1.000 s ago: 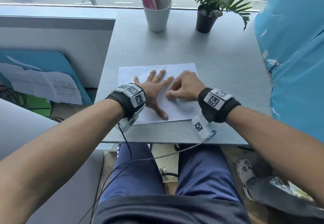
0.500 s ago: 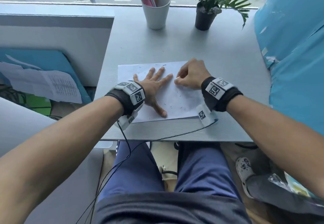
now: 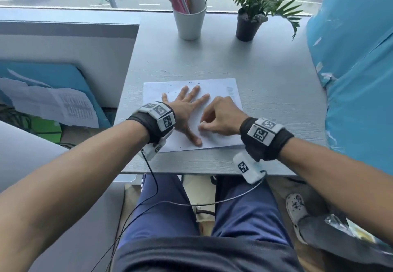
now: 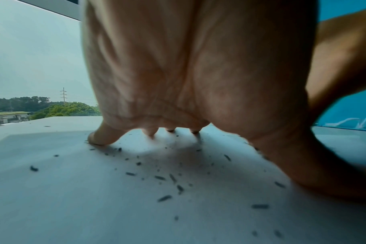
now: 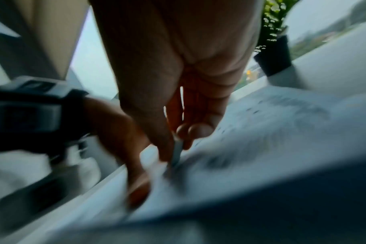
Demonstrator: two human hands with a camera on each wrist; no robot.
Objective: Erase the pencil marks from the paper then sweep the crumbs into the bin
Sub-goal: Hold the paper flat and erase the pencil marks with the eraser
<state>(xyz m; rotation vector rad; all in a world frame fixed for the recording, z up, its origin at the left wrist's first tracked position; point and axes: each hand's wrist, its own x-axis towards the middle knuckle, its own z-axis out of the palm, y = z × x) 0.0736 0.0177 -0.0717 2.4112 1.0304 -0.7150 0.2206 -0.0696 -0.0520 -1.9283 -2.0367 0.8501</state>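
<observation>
No legible text anywhere, square black-and-white coded markers on the wristbands (image 3: 263,131), printed sheet (image 3: 72,106) left of the desk too blurred to read

Blurred by motion, the right hand (image 5: 173,92) pinches a thin pale eraser (image 5: 176,152) between curled fingers (image 5: 198,130), its lower end on the paper (image 5: 272,140), the left hand's thumb (image 5: 136,184) just beside it.
</observation>
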